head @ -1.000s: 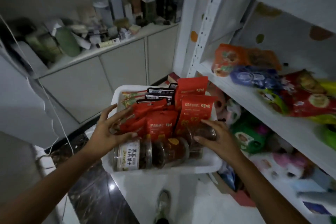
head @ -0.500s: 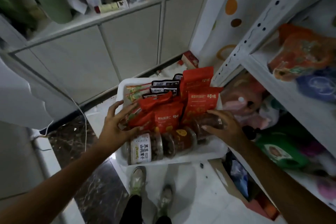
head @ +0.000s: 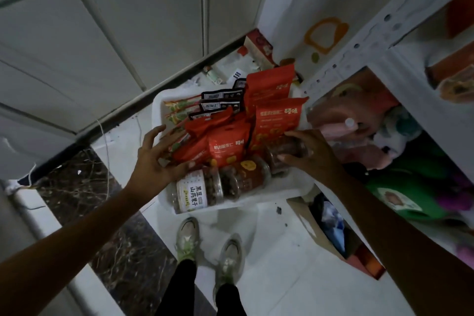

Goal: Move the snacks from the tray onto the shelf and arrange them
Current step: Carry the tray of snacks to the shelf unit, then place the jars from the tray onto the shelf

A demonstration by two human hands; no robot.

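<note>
Left hand (head: 156, 161) spreading open over red pouches (head: 225, 146), steadying stack; right hand (head: 307, 154) curling around jar (head: 284, 154) (grip unconfirmed), tray (head: 295, 187) sitting beside shelf (head: 400, 84).

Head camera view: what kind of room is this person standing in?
Probably a home storeroom or pantry corner. A white metal rack crammed with bright packets and soft toys, a white tray full of red snack bags and jars, and plain cabinet doors all suggest storage.
</note>
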